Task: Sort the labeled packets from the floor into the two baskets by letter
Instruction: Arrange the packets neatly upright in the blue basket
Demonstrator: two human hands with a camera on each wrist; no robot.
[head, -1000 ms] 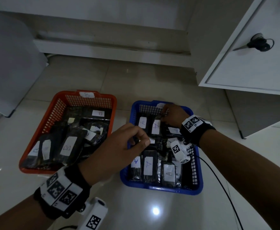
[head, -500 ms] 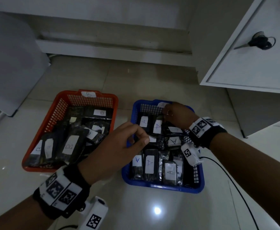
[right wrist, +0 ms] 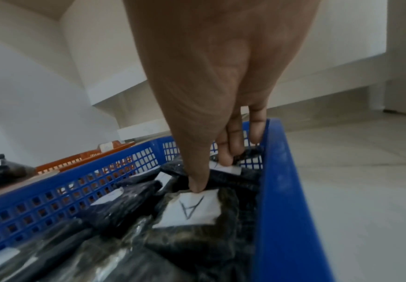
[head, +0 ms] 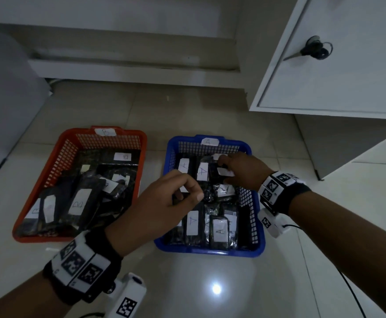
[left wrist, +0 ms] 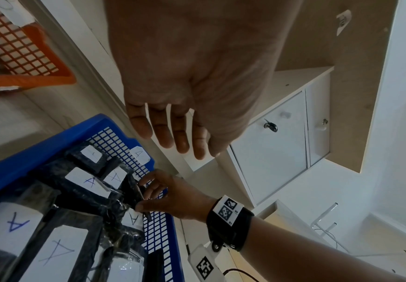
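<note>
On the pale tiled floor sit two mesh baskets: my orange plastic basket (head: pixel 100 140) tagged "B", my blue plastic basket (head: pixel 210 250) tagged "A". Inside the blue one, my right hand (head: pixel 244 172) pinches a black wrapped packet (right wrist: pixel 223 180) among "A"-labelled ones; my left hand (head: pixel 164 203) hovers, fingers relaxed, holding nothing.

Black lettered packets (head: pixel 219 230) in both baskets (head: pixel 259 239)

Bare forearms, black wristbands (head: pixel 286 193), checkered white marker tags, white wrist cameras (head: pixel 128 294)
</note>
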